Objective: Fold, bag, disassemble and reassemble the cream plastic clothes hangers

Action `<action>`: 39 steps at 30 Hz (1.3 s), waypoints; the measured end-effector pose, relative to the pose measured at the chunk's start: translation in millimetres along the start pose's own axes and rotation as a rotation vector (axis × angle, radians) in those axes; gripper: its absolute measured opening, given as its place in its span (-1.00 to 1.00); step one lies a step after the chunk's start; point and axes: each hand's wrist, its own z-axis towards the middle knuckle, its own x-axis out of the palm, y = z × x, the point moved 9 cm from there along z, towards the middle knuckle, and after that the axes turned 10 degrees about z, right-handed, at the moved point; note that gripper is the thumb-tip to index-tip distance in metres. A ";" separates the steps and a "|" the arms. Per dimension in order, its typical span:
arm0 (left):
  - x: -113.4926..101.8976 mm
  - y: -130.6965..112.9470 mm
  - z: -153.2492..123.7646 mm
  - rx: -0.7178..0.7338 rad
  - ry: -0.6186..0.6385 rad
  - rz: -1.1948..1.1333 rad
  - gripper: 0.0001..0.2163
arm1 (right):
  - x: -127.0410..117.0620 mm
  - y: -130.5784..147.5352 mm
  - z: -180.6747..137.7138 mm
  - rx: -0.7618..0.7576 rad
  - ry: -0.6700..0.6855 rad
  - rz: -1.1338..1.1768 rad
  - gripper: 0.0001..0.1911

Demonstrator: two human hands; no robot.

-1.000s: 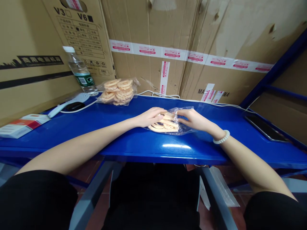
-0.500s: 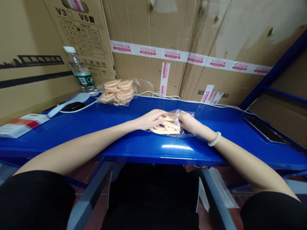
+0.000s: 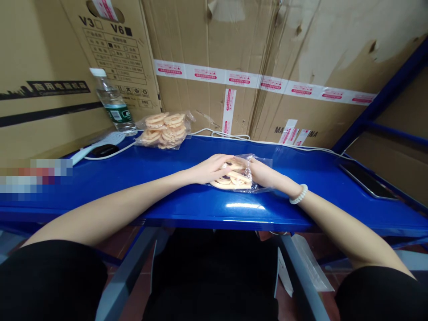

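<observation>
A clear plastic bag (image 3: 248, 186) with several cream-coloured, ring-like pieces (image 3: 230, 182) lies on the blue table near its front edge. My left hand (image 3: 214, 169) is closed over the bag's left side, thumb and fingers around the pieces. At the bag's right end my right hand (image 3: 262, 171) is closed with curled fingers, and loose film spreads around it. Its fingertips are partly hidden by the crinkled plastic, so whether they are inside the bag or only pinch its film is unclear. A pale beaded bracelet (image 3: 298, 195) circles my right wrist.
A second bag of similar rings (image 3: 163, 130) stands at the back left, beside a water bottle (image 3: 117, 109). Left of these lie a white slatted paddle (image 3: 96, 145) and a black object (image 3: 104, 150). A phone (image 3: 368, 179) rests at the right. Cardboard (image 3: 200, 98) and a white cable (image 3: 287, 145) line the back.
Both hands stay on the bag in nearly the same place, with only slight finger movement. The view has shifted a little. A pixelated patch now covers the carton at the far left.
</observation>
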 end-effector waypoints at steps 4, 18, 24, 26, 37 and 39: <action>2.5 4.7 -1.3 -0.033 0.016 0.011 -0.38 | 0.0 1.6 -1.7 -0.048 0.020 0.080 -0.50; -4.1 -6.3 2.7 0.088 -0.046 0.027 -0.37 | -41.2 -22.9 -16.6 0.448 -0.183 0.691 -0.61; 0.2 2.9 1.8 0.026 -0.027 0.028 -0.36 | -52.9 -29.8 -26.1 0.525 -0.222 0.921 -0.66; 3.7 8.6 1.0 0.004 -0.017 0.038 -0.34 | -64.3 -30.2 -29.8 0.515 -0.193 0.929 -0.66; 6.1 7.6 -0.8 -0.016 0.042 0.031 -0.38 | -154.5 -88.3 -84.9 0.723 -0.574 1.090 -0.60; 7.1 4.8 -1.2 -0.019 0.062 0.025 -0.41 | -153.0 -100.1 -85.0 0.707 -0.652 1.116 -0.65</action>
